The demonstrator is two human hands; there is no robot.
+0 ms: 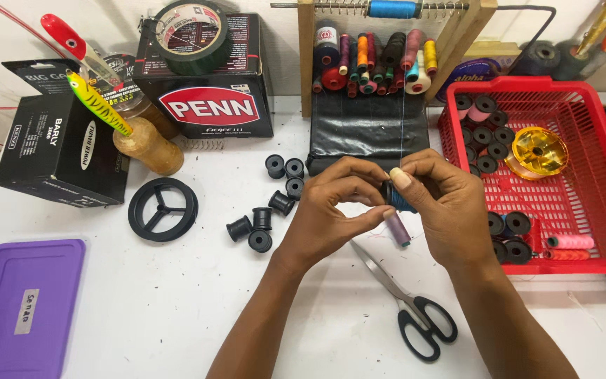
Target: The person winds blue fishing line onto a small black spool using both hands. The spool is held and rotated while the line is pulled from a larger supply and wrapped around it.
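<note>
Over the middle of the white table, my left hand (331,210) and my right hand (443,210) meet around a small black bobbin (395,198) wound with blue thread. Both hands pinch it with their fingertips. A thin thread (402,105) runs straight up from the bobbin toward a blue spool (392,9) on a wooden rack (307,56). A mauve thread spool (398,229) lies on the table just under my right thumb. Black-handled scissors (408,302) lie below my hands.
Several empty black bobbins (268,210) lie left of my hands, with a black wheel-shaped spool (163,209) beyond. A red basket (601,203) at right holds black bobbins and a yellow spool (539,151). Black boxes (61,151), a cork handle (149,146), a fishing lure (98,104) and a purple lid (26,302) lie at left.
</note>
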